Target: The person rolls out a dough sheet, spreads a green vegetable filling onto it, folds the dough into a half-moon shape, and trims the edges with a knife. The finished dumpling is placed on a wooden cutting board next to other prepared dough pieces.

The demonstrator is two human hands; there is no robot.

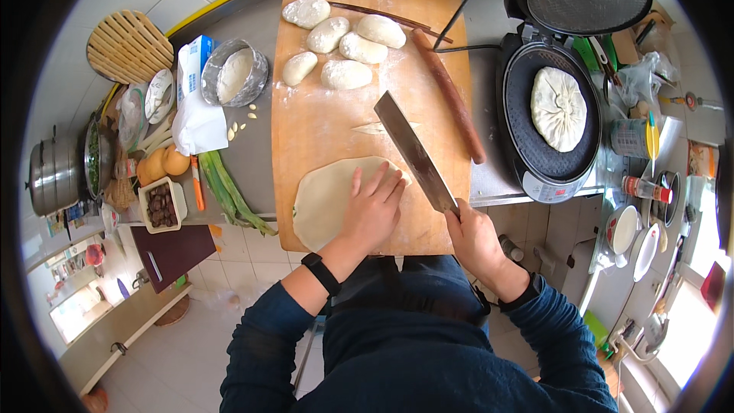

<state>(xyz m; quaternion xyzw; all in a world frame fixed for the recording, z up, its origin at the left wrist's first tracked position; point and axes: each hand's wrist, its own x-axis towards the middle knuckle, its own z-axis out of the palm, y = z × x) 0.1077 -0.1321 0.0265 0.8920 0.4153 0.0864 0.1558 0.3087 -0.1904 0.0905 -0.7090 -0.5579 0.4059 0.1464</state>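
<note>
My right hand (477, 235) grips the handle of a broad-bladed kitchen knife (416, 152), its blade pointing up and left over a wooden board (321, 126). My left hand (373, 209) lies palm down on the right part of a rolled-out dough sheet (321, 201), fingers slightly spread, holding nothing. Part of the sheet is hidden under that hand. A speck of green shows at its left edge. Thin dough slivers (373, 128) lie beyond the sheet, partly behind the blade. Several floured dough pieces (346, 75) rest at the far end of the board.
Along the board's right side lies a wooden rolling pin (450, 97), with chopsticks (378, 13) near its far end. An opened electric griddle (519, 120) holds a pleated flatbread (559, 109). Leftward are a metal flour bowl (252, 77), green onion leaves (226, 189) and an orange-handled knife (197, 183).
</note>
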